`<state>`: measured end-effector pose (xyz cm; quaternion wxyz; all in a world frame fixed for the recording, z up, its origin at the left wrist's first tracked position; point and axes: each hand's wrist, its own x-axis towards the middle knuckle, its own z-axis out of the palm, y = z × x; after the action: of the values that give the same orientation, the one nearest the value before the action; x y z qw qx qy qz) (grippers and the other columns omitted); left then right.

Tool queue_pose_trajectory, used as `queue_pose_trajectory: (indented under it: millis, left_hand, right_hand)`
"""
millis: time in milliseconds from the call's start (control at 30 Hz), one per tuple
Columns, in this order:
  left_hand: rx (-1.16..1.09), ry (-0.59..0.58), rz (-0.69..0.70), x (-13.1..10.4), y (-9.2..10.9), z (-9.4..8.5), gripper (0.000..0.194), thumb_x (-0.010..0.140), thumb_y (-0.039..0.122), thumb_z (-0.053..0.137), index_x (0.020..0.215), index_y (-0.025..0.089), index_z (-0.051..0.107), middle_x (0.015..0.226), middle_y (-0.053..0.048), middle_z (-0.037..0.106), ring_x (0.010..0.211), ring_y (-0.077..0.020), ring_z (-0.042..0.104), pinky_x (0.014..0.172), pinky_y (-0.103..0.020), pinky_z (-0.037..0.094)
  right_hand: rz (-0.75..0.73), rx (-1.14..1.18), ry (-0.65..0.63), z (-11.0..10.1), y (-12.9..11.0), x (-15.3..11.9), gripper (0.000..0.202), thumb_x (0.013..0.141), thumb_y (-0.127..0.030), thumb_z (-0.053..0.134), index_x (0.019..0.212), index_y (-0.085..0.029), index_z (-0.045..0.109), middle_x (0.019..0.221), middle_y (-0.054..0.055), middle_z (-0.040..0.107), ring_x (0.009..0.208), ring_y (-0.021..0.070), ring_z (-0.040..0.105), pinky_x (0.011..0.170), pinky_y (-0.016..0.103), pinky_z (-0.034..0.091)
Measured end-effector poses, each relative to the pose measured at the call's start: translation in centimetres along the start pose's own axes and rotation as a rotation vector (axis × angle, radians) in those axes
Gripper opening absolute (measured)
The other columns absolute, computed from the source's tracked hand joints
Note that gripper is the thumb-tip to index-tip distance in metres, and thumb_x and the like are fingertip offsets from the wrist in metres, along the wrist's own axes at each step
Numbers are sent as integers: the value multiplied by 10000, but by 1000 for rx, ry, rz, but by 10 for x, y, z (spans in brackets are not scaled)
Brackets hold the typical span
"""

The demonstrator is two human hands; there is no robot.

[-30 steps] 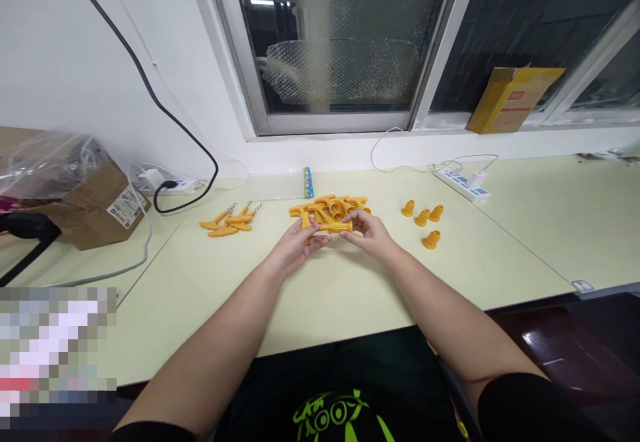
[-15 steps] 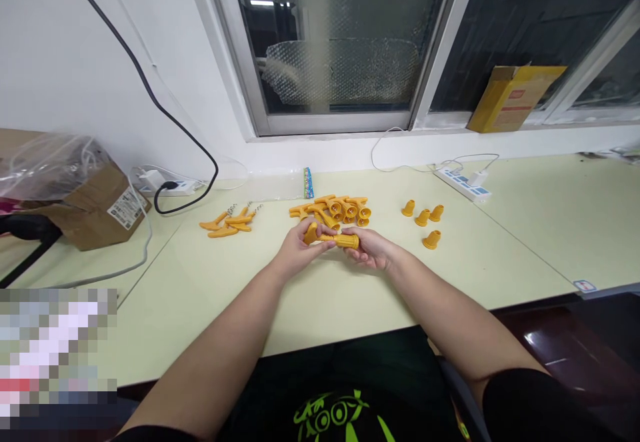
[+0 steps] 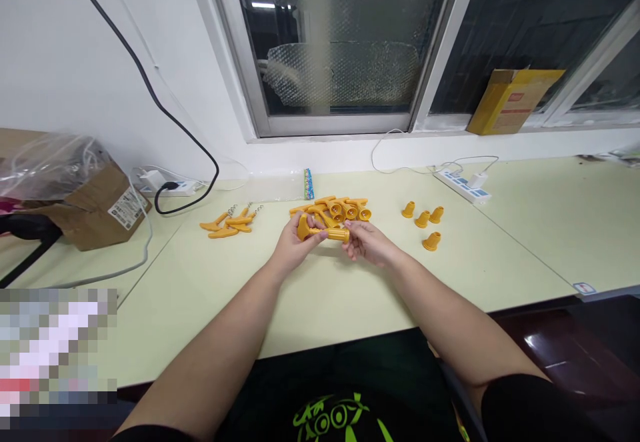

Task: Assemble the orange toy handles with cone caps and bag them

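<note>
Your L hand pinches a yellow corkscrew; R hand at its wide end, can't tell if gripping; pile just beyond.

A yellow corkscrew is held nearly level just below the frame's centre, its curved handle turned left, its ribbed sleeve extended rightward.

Brown cardboard box with clear plastic, at left; white power strip with blue sockets, near the wall, at right; yellow-and-brown cardboard package, tilted against the window frame.
</note>
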<state>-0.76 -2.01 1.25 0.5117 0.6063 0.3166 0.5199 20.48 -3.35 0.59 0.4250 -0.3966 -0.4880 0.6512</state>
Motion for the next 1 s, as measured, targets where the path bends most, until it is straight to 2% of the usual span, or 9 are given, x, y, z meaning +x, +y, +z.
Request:
queue_pose_trajectory:
  millis: [67,133,233,367,467,533,600,800,1000]
  left_hand:
    - [-22,-36,-8,-2,2,2,449,743,353,884,873,203,481,925,-39,706,874,-167,680,845,-334,599]
    - [-91,-21,-63,-1,2,4,453,755,375,873,897,206,478,933,-27,690,879,-173,692,826,-354,616]
    - [-191,121,-121,4,2,1,486,737,395,882,910,212,467,917,4,656,831,-156,706,795,-338,622]
    - [-328,373,-110,16,-1,-18,519,704,368,895,906,223,439,917,23,659,857,-143,727,874,-321,596]
    - [-358,494,-113,23,-5,-35,530,679,278,895,902,231,417,890,25,666,937,-151,730,941,-324,567]
    - [-331,558,-115,26,-10,-43,546,649,212,892,909,237,412,855,37,647,934,-141,721,946,-313,558]
    - [-309,590,-117,27,-16,-47,566,626,170,892,918,241,412,824,57,608,905,-121,705,938,-296,556]
    - [-274,562,-158,26,-31,-40,634,617,189,922,951,250,387,821,70,582,829,-105,679,833,-253,563]
    - [-290,514,-106,24,-33,-27,726,604,196,953,988,254,339,1070,-24,690,989,-171,730,876,-314,589]
  right_hand:
    - [134,62,-3,3,-2,0,424,923,-611,589,833,-198,561,559,-1,610,408,122,533,377,227,441]
    - [175,71,-26,2,-3,0,440,942,-626,519,843,-199,563,536,5,597,422,146,555,382,244,451]
    - [28,-83,38,-5,0,1,377,927,-577,532,914,-205,593,719,43,678,556,167,623,438,258,480]
    - [-331,-729,250,-12,11,4,173,883,-303,619,1029,-216,647,1017,60,698,710,163,613,655,311,534]
    - [-460,-1235,258,-6,12,10,233,901,-193,575,1115,-197,666,1178,120,673,926,232,619,843,385,495]
    - [-513,-1508,239,1,10,16,254,926,-165,544,1142,-192,675,1195,145,667,1080,292,567,912,426,436]
    - [-526,-1697,204,8,7,24,272,937,-141,522,1153,-195,679,1154,149,675,1119,319,525,935,451,381]
    - [-511,-1858,201,18,12,37,292,962,-145,455,1159,-168,669,1118,168,671,1071,324,503,903,463,320]
    - [-407,-1841,248,21,13,42,300,973,-167,445,1158,-150,680,1021,186,706,999,320,548,898,469,328]
